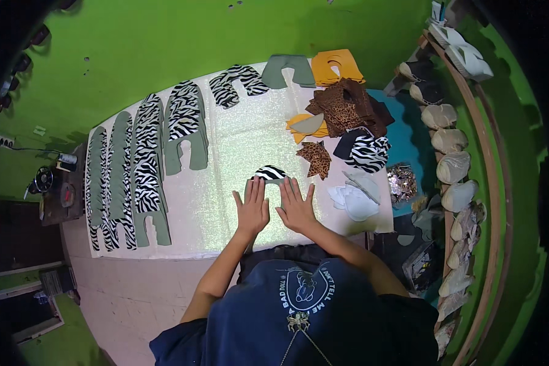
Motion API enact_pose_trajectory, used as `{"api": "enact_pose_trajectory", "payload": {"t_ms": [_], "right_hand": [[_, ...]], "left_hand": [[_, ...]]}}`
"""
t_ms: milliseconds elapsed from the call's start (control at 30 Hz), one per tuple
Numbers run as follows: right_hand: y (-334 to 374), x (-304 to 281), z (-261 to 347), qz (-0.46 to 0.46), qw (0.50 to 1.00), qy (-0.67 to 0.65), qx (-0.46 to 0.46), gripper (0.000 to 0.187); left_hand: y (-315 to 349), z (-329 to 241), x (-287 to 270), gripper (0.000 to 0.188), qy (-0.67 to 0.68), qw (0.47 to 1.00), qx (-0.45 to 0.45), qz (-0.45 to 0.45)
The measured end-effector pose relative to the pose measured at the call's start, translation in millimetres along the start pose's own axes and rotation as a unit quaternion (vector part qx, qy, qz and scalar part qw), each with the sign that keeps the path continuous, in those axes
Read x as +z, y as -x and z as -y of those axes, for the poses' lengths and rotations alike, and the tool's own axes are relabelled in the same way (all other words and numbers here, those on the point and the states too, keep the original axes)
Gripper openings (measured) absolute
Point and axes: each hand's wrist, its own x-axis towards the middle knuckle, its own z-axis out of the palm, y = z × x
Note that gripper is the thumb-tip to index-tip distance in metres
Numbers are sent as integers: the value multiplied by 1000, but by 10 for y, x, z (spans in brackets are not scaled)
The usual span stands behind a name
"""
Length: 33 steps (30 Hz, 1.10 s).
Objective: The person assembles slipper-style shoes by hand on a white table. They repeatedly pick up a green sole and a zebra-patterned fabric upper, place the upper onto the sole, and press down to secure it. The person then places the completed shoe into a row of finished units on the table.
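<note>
A curved zebra-print piece [270,172] with a green edge lies at the near middle of the pale shiny table [238,146]. My left hand [252,212] rests on its left side with the fingers stretched out flat. On the right side, my right hand [296,209] presses down the same way, thumb apart. Both hands are open and cover the lower parts of the piece. Right of my hands are a leopard-print piece [315,160] and several whitish cut pieces [355,200]. Farther left, overlapping rows of zebra-print and green U-shaped pieces [147,158] cover the table.
Along the far edge lie a zebra U-shape [240,84], green pieces [288,68] and orange pieces [338,66]. Brown leopard pieces [351,107] are piled at the right. A wooden rack [491,152] with wrapped shoe forms [452,166] stands along the right wall.
</note>
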Motion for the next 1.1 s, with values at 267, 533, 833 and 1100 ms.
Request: {"api": "enact_pose_trajectory", "payload": {"t_ms": [267, 533, 833, 1100], "right_hand": [[-19, -5, -46, -8, 1000, -9, -11, 60], [-378, -247, -205, -75, 982, -162, 64, 39], [-567, -134, -233, -4, 958, -262, 120, 33], [-589, -36, -238, -3, 925, -357, 130, 24]], "left_hand": [[53, 30, 5, 54, -26, 999, 7, -20], [-275, 38, -236, 39, 48, 985, -138, -88], [-414, 324, -127, 29, 192, 967, -142, -86], [-295, 665, -200, 25, 414, 894, -167, 30]]}}
